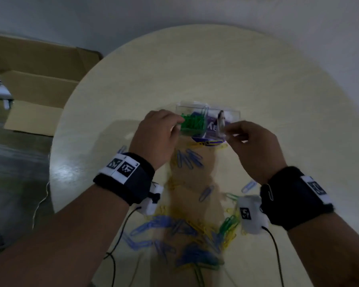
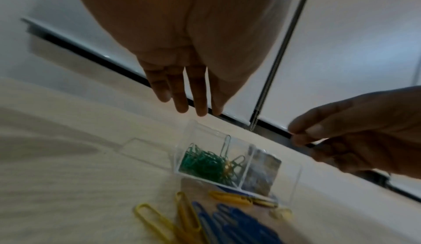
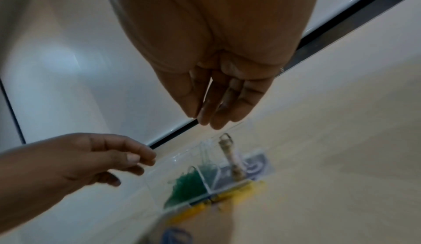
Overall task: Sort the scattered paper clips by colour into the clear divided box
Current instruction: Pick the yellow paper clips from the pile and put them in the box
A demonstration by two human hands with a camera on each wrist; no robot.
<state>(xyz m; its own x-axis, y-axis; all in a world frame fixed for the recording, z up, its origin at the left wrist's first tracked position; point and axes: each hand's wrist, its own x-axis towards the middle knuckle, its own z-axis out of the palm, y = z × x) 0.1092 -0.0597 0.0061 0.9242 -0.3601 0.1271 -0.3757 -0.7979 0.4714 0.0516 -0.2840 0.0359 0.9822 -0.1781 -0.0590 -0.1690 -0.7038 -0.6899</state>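
Note:
The clear divided box (image 1: 232, 116) stands mid-table. Its left compartment holds a heap of green clips (image 1: 192, 125), and a pale clip (image 2: 225, 147) leans on the divider. My left hand (image 1: 180, 121) hovers at the box's left side, its fingers (image 2: 200, 103) hanging straight and holding nothing. My right hand (image 1: 228, 130) hovers over the right compartment, its fingers (image 3: 225, 114) straight and together; I see no clip in it. Blue clips (image 1: 189, 160) and a mixed pile of clips (image 1: 191, 241) lie scattered between my forearms. Yellow clips (image 2: 230, 197) lie at the box's near wall.
A clear lid (image 2: 136, 148) lies flat left of the box. An open cardboard carton (image 1: 39, 83) sits on the floor off the round table's left edge (image 1: 56, 154). Wrist-camera cables (image 1: 120, 230) trail over the near table. A white wall stands behind.

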